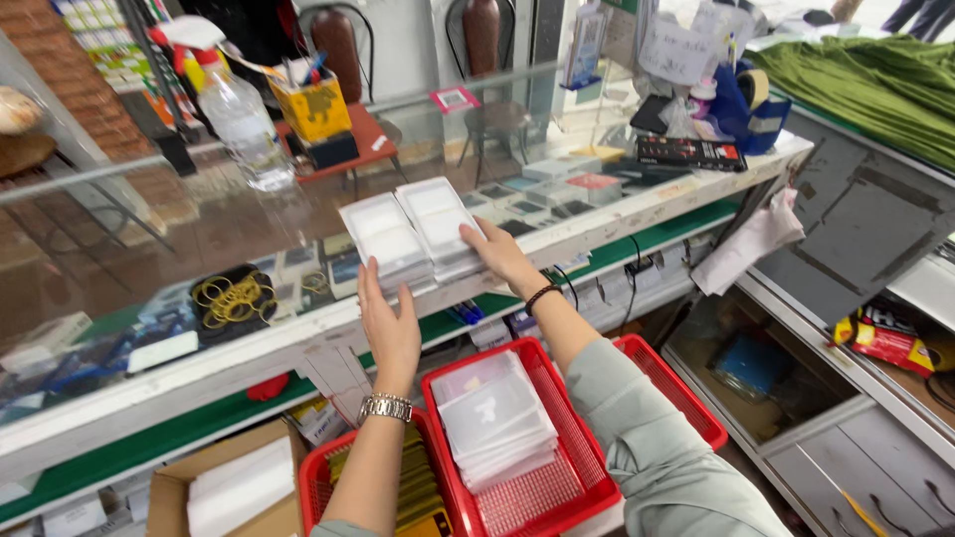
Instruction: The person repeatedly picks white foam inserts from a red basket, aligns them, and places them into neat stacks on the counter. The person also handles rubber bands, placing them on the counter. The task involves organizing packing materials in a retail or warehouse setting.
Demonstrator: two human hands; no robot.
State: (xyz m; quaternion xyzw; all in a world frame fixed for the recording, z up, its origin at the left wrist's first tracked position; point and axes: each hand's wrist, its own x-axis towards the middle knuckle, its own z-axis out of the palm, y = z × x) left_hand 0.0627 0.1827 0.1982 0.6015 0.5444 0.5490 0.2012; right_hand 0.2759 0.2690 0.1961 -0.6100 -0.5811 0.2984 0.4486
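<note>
Done: two stacks of flat white packets [413, 234] lie side by side on the glass counter [149, 249].
Hands: left hand [390, 323] and right hand [494, 254] press the stacks' sides, fingers flat, clasping nothing.
Left: more packets fill the near red basket [587, 492].

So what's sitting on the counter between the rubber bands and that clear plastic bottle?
In the head view, nothing stands between the yellow rubber bands and the clear bottle: just bare glass countertop. The stacks of white packets lie off to the right.

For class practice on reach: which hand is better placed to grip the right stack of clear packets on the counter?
Right hand: it lies on the right stack. The left hand is beside the left stack.
</note>
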